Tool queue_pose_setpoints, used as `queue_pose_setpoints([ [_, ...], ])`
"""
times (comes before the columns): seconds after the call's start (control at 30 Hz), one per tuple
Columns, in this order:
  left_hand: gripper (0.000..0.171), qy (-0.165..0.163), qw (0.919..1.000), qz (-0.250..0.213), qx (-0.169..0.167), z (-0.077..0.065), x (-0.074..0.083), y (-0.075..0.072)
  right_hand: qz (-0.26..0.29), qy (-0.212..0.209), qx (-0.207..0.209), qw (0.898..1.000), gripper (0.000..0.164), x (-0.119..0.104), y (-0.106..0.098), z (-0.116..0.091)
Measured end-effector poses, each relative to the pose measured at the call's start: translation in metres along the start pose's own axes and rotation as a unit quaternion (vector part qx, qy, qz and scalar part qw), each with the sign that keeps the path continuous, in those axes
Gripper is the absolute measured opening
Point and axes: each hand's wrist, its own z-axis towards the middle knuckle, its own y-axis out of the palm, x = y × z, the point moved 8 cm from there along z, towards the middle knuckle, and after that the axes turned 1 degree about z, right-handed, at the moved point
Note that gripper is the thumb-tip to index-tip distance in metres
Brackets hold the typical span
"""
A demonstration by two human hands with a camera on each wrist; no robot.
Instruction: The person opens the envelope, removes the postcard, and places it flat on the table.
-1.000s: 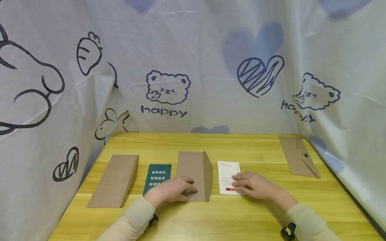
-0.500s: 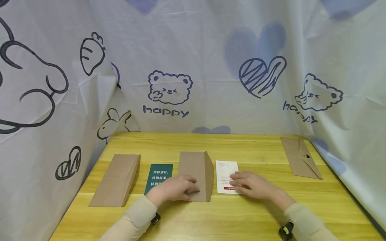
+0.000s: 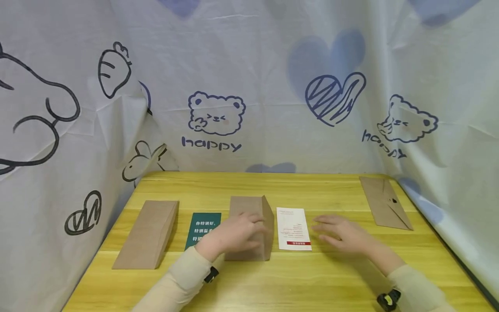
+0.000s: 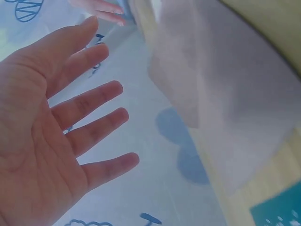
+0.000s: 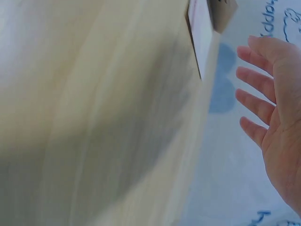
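Zero things grasped, all fingers loose

The middle envelope (image 3: 244,205) lies on the table (image 3: 288,286), below the left hand (image 3: 241,234). It should be light and crease easily, so pinch a side edge softly. The left hand partly hides the green card (image 3: 203,222); the right hand (image 3: 343,235) is beside the white card (image 3: 291,225).

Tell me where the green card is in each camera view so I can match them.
Head: the green card, left of the middle envelope.
Left wrist: bottom right corner, below the envelope, cut off.
Right wrist: not in it.
Shared landmark: the wooden table, in all three.
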Motion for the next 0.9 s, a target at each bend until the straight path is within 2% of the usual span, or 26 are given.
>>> queue_pose_setpoints([
  [0.13, 0.038, -0.004, 1.0, -0.002, 0.005, 0.016, 0.007, -0.007, -0.022, 0.008, 0.035, 0.999, 0.036, 0.01, -0.019, -0.015],
  [0.33, 0.045, 0.001, 0.9999, -0.005, 0.016, 0.044, 0.025, -0.017, -0.035, 0.046, 0.054, 0.997, 0.041, 0.031, -0.04, -0.043],
  [0.57, 0.053, -0.01, 0.9986, 0.029, 0.043, 0.084, 0.053, -0.023, -0.063, 0.122, 0.07, 0.988, 0.041, 0.059, -0.061, -0.082],
  [0.73, 0.06, -0.032, 0.9964, 0.049, 0.062, 0.116, 0.072, -0.015, -0.059, 0.18, 0.075, 0.979, 0.043, 0.085, -0.065, -0.115],
  [0.9, 0.067, -0.061, 0.9963, 0.039, 0.046, 0.148, 0.086, 0.001, -0.035, 0.278, 0.025, 0.96, 0.054, 0.113, -0.061, -0.147],
])
